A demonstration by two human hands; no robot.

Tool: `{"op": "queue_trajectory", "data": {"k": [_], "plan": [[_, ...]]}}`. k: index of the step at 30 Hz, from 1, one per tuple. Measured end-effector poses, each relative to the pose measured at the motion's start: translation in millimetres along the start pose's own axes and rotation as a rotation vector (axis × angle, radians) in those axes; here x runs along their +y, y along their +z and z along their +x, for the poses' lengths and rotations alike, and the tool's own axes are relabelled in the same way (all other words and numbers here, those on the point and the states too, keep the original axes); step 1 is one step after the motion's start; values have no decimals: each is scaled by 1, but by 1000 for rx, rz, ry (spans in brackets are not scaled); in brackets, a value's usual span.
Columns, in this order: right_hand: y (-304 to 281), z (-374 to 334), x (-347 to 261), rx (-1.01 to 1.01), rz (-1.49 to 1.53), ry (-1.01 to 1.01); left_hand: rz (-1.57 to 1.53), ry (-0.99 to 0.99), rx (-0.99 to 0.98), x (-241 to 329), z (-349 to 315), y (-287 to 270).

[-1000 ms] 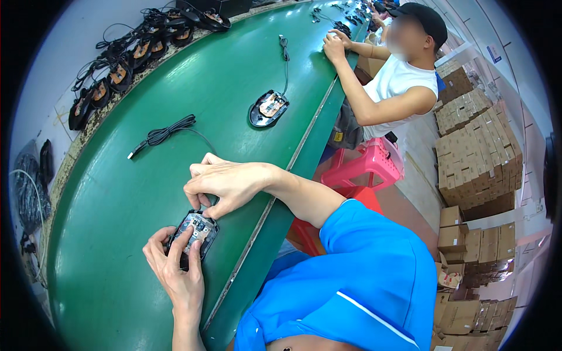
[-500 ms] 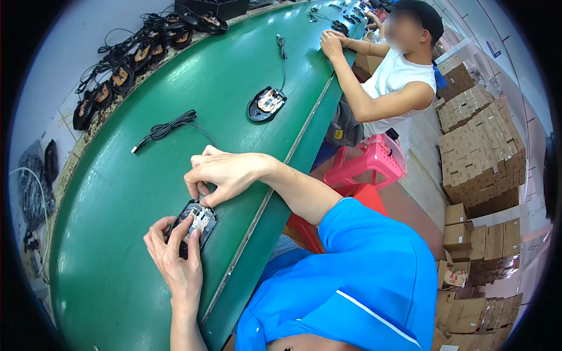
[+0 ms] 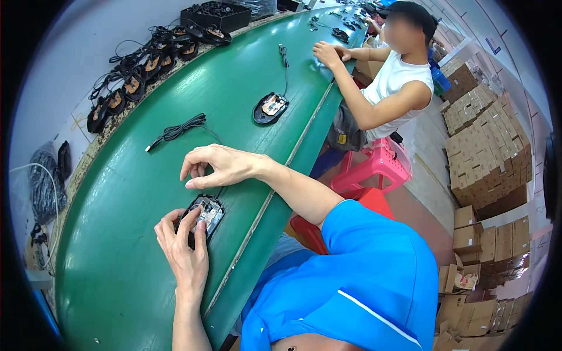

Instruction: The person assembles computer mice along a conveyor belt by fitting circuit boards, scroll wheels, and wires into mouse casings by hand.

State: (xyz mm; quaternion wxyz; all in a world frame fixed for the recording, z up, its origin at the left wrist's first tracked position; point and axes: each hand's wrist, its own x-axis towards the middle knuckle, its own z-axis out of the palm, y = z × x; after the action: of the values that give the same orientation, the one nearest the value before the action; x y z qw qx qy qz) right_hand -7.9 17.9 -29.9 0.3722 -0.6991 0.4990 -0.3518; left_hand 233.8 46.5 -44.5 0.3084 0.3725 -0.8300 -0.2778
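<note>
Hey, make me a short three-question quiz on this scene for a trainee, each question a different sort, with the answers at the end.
1. Which of the person's own hands touches the nearer black computer mouse with its circuit board exposed?

2. True or false: the bundled black cable lies on the smooth green tabletop.

3. The co-worker's sleeveless top is:
A) blue
B) white
C) red

Key:
1. The left hand; the right hand appears apart from the mouse.
2. True.
3. B.
</note>
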Motion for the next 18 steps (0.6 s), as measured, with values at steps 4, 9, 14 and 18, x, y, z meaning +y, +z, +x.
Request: {"op": "queue_trajectory", "data": {"k": [4, 9, 14, 18], "plan": [[2, 4, 6, 53, 2, -53, -8, 14, 16, -4, 2, 1], [2, 6, 9, 109, 8, -91, -26, 46, 85, -8, 4, 4], [0, 7, 14, 172, 8, -119, -52, 88, 135, -5, 6, 4], [-1, 7, 12, 231, 46, -150, -68, 116, 157, 0, 6, 0]]}}
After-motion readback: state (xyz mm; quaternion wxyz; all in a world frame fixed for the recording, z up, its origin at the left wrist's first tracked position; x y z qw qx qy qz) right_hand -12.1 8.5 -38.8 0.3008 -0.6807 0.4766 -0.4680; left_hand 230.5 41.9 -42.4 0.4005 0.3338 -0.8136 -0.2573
